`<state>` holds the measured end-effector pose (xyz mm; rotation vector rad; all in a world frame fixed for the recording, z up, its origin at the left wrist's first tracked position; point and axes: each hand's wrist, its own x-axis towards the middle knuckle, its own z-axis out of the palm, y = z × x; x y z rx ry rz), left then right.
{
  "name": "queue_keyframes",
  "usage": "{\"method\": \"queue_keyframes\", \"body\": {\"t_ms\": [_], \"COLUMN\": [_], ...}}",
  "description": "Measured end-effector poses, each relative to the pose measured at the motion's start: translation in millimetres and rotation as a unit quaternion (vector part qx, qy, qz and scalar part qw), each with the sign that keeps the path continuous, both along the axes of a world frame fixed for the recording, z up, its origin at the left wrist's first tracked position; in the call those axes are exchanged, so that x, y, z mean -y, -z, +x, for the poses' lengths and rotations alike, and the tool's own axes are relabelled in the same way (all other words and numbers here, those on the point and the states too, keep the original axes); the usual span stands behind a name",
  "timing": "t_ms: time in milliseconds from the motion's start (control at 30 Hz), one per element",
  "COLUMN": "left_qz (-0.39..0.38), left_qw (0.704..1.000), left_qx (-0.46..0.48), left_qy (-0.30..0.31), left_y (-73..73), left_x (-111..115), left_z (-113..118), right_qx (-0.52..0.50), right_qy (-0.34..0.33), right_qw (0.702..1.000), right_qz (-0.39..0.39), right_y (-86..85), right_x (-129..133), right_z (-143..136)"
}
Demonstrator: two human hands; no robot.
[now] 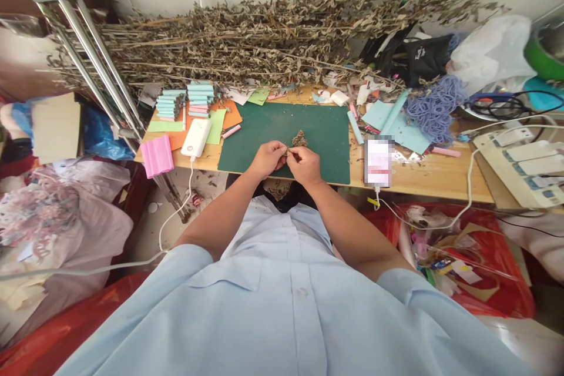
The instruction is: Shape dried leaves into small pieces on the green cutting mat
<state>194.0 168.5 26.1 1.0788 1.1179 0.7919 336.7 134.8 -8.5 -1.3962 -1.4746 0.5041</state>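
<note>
Both hands meet over the near edge of a green cutting mat point(247, 135). My left hand point(268, 160) is closed in a pinch, its fingertips almost touching those of the other hand. Opposite it, my right hand point(305, 164) pinches too, thumb and forefinger together. A tiny dark bit shows between the fingertips, too small to name. Just beyond the right hand lies a small heap of dried, crumbled leaves point(300, 139) on the mat.
Bundles of dried leafy stems point(247, 35) line the back of the wooden table point(467, 179). Rolled blue paper tubes point(171, 104) and a white power bank point(196, 138) stand left. At right are a phone point(379, 161), purple cord point(436, 108) and a power strip point(524, 158). Metal crutches point(94, 50) lean at left.
</note>
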Motion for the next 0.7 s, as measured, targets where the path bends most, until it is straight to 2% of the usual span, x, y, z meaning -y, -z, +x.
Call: {"method": "queue_keyframes", "body": {"t_ms": [67,167,267,367,467,600,700], "left_qz": [0.006,-0.003,-0.013,0.003,0.047,0.137,0.138], "left_qw": [1.000,1.000,1.000,1.000,0.998,0.986,0.986], "left_qx": [-0.006,0.003,0.010,-0.008,-0.036,-0.089,-0.090], "left_qy": [0.007,0.012,-0.002,-0.018,0.003,0.039,0.039], "left_y": [0.2,-1.1,-1.0,2.1,4.2,0.6,-2.6], "left_x": [-0.1,-0.4,-0.1,1.4,3.9,8.0,10.0], "left_z": [0.0,-0.4,0.5,2.0,2.3,1.5,2.1], "right_qx": [-0.062,-0.188,-0.254,-0.256,-0.233,-0.213,-0.189], "right_qy": [-0.005,-0.045,-0.050,-0.011,0.016,-0.009,-0.035], "right_qw": [0.996,0.969,0.950,0.955,0.963,0.969,0.974], "right_qz": [-0.057,-0.154,-0.175,-0.151,-0.136,-0.129,-0.116], "right_y": [-0.9,-3.9,-6.9,-7.4,-5.9,-5.1,-5.9], "right_x": [-2.3,-9.0,-13.9,-13.6,-11.0,-7.6,-4.5], "right_z": [2.1,8.1,11.7,8.7,3.6,2.8,4.5]}}
